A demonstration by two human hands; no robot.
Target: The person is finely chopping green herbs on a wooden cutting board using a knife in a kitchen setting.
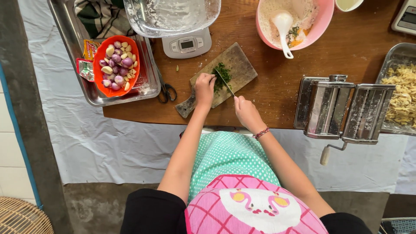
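green herbs [222, 74] lie in a small heap near the middle of a worn wooden cutting board [240, 65], which sits at an angle on a brown wooden table [277, 93]. the person's left hand [204, 89] rests on the board just beside the heap, fingers curled and pressed together with the tips touching the herbs. the right hand [247, 113] is closed around the handle of a knife [224, 82], whose thin blade slants up into the greens.

behind the board stands a white kitchen scale [187, 44] bearing a clear glass bowl [171, 15] dusted white inside. to the left, a steel tray [145, 89] holds an orange bowl of shallots and garlic cloves [117, 65], small seasoning packets [88, 58] and a folded striped cloth [102, 17]; black scissors [166, 91] lie against the tray's edge. a pink bowl [323, 21] with flour and a white spoon [284, 26] sits at the far side. to the right, a metal pasta machine [342, 106] stands near a tray of pale noodles [401, 93]. the person wears a green dotted and pink apron [234, 173].
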